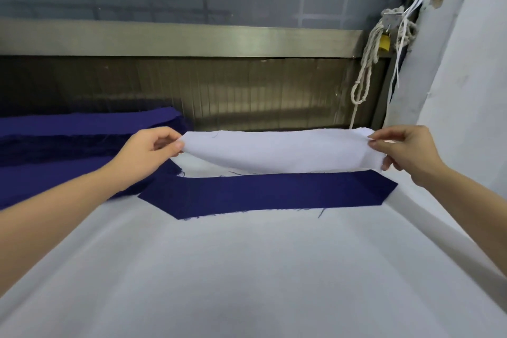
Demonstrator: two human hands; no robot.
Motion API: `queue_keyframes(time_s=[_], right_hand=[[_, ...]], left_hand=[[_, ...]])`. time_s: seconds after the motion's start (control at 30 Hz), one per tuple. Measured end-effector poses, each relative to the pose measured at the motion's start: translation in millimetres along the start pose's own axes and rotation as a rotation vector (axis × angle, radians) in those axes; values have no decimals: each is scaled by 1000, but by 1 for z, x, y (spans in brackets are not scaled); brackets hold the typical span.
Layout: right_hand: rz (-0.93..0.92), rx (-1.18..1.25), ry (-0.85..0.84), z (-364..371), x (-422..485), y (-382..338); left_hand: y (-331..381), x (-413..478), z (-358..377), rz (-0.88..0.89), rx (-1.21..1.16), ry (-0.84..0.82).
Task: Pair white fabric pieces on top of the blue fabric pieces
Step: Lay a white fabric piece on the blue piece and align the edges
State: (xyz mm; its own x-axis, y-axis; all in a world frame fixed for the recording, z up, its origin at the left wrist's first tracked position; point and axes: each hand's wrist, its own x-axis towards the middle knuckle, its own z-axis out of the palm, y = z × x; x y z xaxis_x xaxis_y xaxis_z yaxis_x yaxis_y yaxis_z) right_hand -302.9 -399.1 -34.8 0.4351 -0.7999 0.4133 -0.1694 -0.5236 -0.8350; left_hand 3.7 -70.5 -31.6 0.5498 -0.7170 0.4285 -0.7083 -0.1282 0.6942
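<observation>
The white strip (277, 152) hangs in the air just behind the blue strip (263, 195) on the counter (247, 269). It is soft and light, and sags in the middle. The left hand (153, 151) and right hand (403, 151) pinch its ends, a good place to hold. More blue cloth (68, 140) is piled left of the blue strip.

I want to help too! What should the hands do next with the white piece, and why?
Probably lower the white piece nearer, onto the blue strip: the left hand and right hand pinch its ends, it hangs just beyond the strip, which lies uncovered.
</observation>
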Motion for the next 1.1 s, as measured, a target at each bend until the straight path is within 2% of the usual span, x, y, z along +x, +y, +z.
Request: queue_keyframes(time_s=[0.13,0.3,0.43,0.6,0.77,1.1], right_hand=[[37,122,-152,-1,-17,0],[117,202,-252,-5,-28,7],[167,237,-246,-3,-30,6],[227,166,-192,1,-29,11],[146,73,-208,1,-29,15],[33,-3,-199,3,-27,19]], left_hand=[[-4,-26,-3,-27,-60,8],[-10,-46,-1,-65,-115,38],[-15,-53,2,-39,-76,10],[-20,-46,2,-98,-46,93],[-23,-44,2,-113,62,9],[-25,-42,-4,-26,219,32]])
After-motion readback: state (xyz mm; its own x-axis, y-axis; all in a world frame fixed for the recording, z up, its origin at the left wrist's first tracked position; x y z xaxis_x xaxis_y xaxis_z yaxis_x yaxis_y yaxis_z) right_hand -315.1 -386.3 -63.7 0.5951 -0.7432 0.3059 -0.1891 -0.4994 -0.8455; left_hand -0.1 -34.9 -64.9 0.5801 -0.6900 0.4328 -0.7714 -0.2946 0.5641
